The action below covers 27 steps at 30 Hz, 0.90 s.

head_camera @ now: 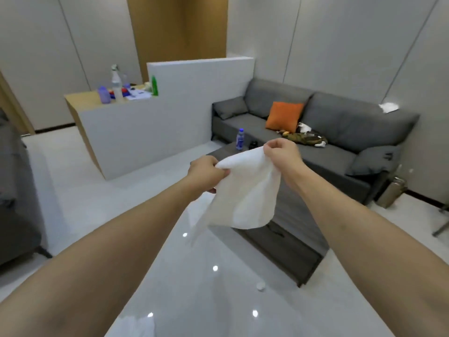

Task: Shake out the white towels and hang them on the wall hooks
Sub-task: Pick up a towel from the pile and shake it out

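the left hand [206, 172] pinches one upper corner of the white towel [245, 190], fingers curled round a small bunch of cloth, and the right hand [283, 154] pinches the other upper corner a little higher, so the towel hangs in the air between the hands, above the glossy floor [145, 239] and in front of the near left corner of the low dark desk [291, 239]. the cloth is still creased, with a long tail trailing down on the left. the likely trouble: either pinch takes only a little fabric, so a sharp shake could pull a corner free and drop the towel to the floor. a wide flick could also sweep the bottle [240, 139] standing at the far edge of the desk. no wall hooks are in view.
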Tool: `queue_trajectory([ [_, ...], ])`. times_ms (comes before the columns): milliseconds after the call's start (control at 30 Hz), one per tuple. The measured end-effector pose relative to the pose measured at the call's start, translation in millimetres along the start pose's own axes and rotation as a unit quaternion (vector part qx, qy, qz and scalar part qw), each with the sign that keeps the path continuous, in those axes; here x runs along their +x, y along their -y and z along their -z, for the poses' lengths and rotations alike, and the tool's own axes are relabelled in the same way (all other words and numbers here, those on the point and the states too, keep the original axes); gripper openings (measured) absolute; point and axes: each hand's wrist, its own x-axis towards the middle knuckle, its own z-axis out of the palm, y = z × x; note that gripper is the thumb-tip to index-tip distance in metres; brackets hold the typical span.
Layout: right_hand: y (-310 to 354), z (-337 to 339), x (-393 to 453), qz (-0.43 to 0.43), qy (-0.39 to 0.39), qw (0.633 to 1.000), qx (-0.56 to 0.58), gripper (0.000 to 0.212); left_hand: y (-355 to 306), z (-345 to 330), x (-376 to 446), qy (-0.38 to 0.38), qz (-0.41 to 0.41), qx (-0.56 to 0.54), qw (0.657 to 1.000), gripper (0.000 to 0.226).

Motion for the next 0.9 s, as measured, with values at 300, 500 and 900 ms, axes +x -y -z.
queue_trajectory([
  [300,-35.9,161.4,-22.1,-0.028,0.114,0.990,-0.083,0.018,-165.0,-161.1,24.0,0.047,-0.101,-0.096,0.989,0.013],
  [500,-88.4,232.2,-14.8,-0.071,-0.049,0.996,0.021,0.033,-221.8,-257.4,42.9,0.135,-0.167,-0.079,0.973,0.024],
  [900,-138.7,349.4,100.0,-0.189,-0.174,0.966,0.036,0.025,-312.6,-417.0,160.3,0.261,-0.233,-0.047,0.935,0.025],
])
